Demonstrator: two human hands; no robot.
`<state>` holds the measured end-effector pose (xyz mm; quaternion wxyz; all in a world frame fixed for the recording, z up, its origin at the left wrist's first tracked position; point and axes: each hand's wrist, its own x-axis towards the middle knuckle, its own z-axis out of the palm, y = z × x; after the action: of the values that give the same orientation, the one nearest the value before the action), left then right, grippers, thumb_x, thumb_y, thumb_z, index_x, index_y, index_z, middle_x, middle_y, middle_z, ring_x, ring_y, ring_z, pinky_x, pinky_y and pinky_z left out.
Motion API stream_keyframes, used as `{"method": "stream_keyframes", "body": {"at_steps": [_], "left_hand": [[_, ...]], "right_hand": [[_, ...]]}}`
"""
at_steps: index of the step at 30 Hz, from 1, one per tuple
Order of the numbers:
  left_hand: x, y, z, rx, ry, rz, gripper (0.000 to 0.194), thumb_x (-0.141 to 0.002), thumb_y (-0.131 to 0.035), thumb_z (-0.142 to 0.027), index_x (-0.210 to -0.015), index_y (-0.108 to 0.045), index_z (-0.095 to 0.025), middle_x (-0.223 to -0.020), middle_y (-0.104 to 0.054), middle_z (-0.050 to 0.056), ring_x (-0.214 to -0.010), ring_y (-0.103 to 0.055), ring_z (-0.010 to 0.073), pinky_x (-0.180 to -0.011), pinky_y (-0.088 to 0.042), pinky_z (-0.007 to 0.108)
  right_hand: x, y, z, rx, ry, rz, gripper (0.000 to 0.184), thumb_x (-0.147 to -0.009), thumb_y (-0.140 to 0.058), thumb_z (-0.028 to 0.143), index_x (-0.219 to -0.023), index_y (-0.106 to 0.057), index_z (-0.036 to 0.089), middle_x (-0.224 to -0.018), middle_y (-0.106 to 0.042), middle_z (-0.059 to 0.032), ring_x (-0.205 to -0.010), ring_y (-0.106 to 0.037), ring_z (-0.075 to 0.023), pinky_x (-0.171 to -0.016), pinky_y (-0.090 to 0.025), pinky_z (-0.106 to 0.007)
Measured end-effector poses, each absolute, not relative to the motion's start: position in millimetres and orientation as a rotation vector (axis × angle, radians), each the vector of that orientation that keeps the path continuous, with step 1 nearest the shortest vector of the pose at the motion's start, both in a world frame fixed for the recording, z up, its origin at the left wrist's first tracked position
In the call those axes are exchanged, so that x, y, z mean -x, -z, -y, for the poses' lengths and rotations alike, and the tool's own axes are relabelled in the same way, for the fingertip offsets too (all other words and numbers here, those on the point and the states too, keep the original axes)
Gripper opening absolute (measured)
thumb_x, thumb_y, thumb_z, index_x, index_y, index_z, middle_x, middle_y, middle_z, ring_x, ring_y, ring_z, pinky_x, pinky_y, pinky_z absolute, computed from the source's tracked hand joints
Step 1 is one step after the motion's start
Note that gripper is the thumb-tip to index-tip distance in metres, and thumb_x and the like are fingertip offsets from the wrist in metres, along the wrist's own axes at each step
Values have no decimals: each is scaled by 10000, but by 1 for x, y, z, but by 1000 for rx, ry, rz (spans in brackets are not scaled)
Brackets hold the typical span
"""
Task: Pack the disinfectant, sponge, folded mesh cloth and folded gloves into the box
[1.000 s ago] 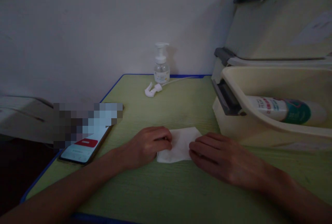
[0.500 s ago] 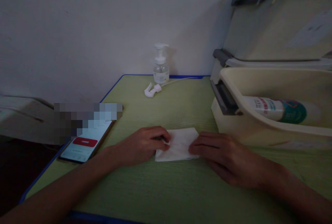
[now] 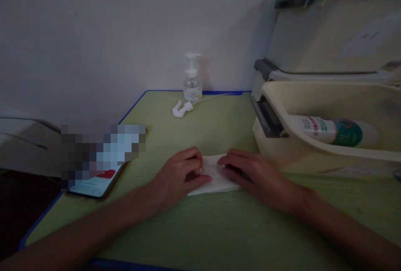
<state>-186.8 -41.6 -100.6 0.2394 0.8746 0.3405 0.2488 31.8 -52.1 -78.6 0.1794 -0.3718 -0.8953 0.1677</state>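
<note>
A white folded tissue (image 3: 216,184) lies flat on the green tabletop between my two hands. My left hand (image 3: 184,175) is at its left end, fingers curled and thumb laid along its surface, pinching that end. From the other side my right hand (image 3: 253,175) has its thumb and bent fingertips closed on the tissue's upper right part. The fingers hide both ends of the tissue in part.
A phone (image 3: 90,189) with a lit, partly blurred screen lies at left. At the back stand a pump bottle (image 3: 192,89) and a white spray nozzle with its tube (image 3: 183,108). On the right, a cream bin (image 3: 300,154) holds a white-and-green bottle (image 3: 347,133); a lidded box (image 3: 319,32) is behind it.
My right hand has moved left and inward from the tissue's right edge onto its top. My left thumb has stretched further over the tissue. The view has shifted slightly.
</note>
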Motion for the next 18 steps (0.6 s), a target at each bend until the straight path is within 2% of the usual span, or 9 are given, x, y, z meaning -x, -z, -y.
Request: {"method": "stream_keyframes", "body": {"at_steps": [3,6,13,18], "left_hand": [[190,102,43,-2433,-592,-1000,129,-812,-625,-265,-786,-540,-171,-905,-516,16,-838,-522,162,-758,-420,295],[193,100,44,-2457,-472,-1063,215,-804,-630,-259,-980,-530,-187,-1001,-499,32,-919,-508,193,-815,-411,342],[195,97,46,-2471,-347,-1170,330,-767,-654,-254,-1050,-493,-201,-1043,-478,30,-975,-499,217,-853,-381,368],[196,96,45,-2440,-317,-1216,370,-744,-669,-308,-1052,-488,-213,-1069,-467,39,-1015,-469,241,-873,-354,398]], "right_hand": [[-30,79,52,1090,-428,2611,180,-895,-533,207,-1037,-616,136,-915,-601,-71,-785,-619,-186,-695,-495,-305],[-30,79,55,1109,-337,2677,283,-877,-566,256,-1132,-581,135,-963,-595,-86,-802,-630,-205,-691,-514,-332],[-31,84,56,1179,-91,2701,382,-823,-633,326,-1146,-569,131,-948,-605,-87,-767,-622,-243,-670,-520,-402],[-31,84,55,1202,-156,2692,407,-801,-663,312,-1149,-568,123,-919,-579,-87,-795,-590,-234,-687,-508,-390]]}}
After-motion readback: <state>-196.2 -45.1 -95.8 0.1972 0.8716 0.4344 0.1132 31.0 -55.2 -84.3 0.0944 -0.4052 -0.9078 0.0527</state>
